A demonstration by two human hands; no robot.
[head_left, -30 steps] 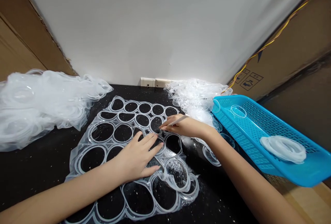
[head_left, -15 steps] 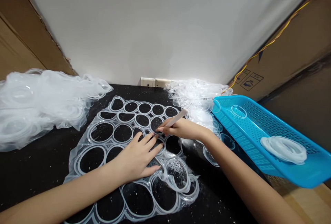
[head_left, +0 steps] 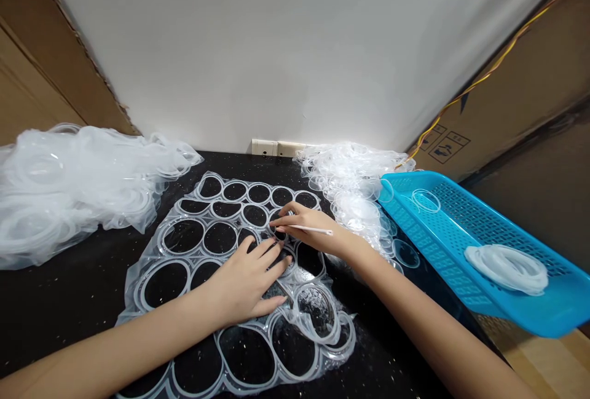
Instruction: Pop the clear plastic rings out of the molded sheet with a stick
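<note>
A clear plastic sheet (head_left: 184, 264) moulded with several rings lies flat on the black tabletop (head_left: 74, 291). My left hand (head_left: 246, 276) rests palm down on the sheet, fingers spread and pressing it flat. Just beyond its fingertips, my right hand (head_left: 306, 227) pinches a thin white stick tool (head_left: 306, 229), whose tip touches a small ring near the sheet's middle. One ring (head_left: 316, 307) at the sheet's near right stands partly lifted out of the film.
A blue plastic basket (head_left: 461, 245) at the right holds a stack of clear rings (head_left: 507, 267) and one loose ring. Piles of clear plastic lie at the left (head_left: 69, 184) and behind the right hand (head_left: 350, 171). Cardboard panels flank a white back wall.
My right hand has turned the stick from pointing up and away to lying nearly level, and shifted slightly left along the ring. My left hand has stayed in place.
</note>
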